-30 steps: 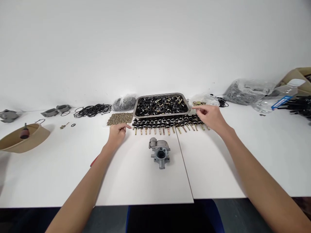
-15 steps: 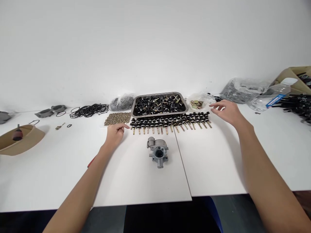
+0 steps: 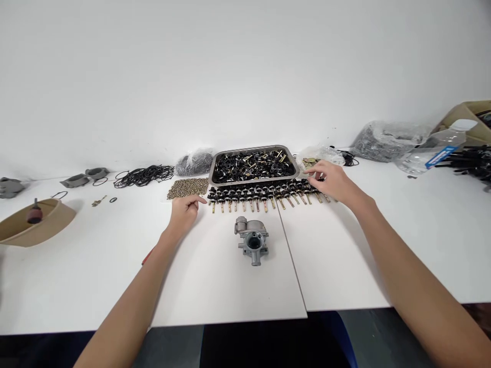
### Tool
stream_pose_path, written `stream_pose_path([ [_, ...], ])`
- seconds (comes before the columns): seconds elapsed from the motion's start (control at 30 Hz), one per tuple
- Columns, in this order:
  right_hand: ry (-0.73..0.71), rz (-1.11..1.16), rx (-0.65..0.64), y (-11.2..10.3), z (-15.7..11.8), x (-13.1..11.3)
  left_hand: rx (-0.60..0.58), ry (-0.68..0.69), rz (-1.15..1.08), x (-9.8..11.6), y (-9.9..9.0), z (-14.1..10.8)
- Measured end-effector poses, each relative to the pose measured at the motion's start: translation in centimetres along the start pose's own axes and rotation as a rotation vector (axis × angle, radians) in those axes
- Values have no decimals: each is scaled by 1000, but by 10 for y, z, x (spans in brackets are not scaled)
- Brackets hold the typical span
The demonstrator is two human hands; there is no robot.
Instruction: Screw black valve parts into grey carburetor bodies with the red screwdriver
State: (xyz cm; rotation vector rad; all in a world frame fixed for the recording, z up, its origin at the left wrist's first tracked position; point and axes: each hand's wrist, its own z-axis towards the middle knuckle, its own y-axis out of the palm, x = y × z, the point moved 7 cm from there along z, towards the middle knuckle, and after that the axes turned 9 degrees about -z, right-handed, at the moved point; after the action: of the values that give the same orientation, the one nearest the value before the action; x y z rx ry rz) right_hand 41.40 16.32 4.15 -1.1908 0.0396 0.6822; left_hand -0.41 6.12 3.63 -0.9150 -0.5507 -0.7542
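The left hand is pointing at the left end of the stems, other fingers curling; I cannot tell its grip. The right hand, fingers loosely parted, is reaching over their right end. The stems are lining the worktop between tray and carburetor.

Rod row between carburetor and tray behind.

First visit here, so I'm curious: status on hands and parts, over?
Left hand beside left end of parts row. Right hand at right end, partly hiding it. Grey metal casting in front, untouched.
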Motion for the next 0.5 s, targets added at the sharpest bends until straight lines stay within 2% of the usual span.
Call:
stream_pose_path([
  [0.2, -143, 40, -51, 30, -4, -45, -5, -7, 10, 0, -1, 0],
  [0.3, -166, 45, -53, 31, -2, -48, -9, -10, 15, -1, -1, 0],
  [0.37, -101, 43, -12, 19, 1, -33, -5, -13, 11, -2, -1, 0],
  [0.5, 180, -69, 127, -16, 2, 33, -2, -17, 3, -1, 0, -1],
])
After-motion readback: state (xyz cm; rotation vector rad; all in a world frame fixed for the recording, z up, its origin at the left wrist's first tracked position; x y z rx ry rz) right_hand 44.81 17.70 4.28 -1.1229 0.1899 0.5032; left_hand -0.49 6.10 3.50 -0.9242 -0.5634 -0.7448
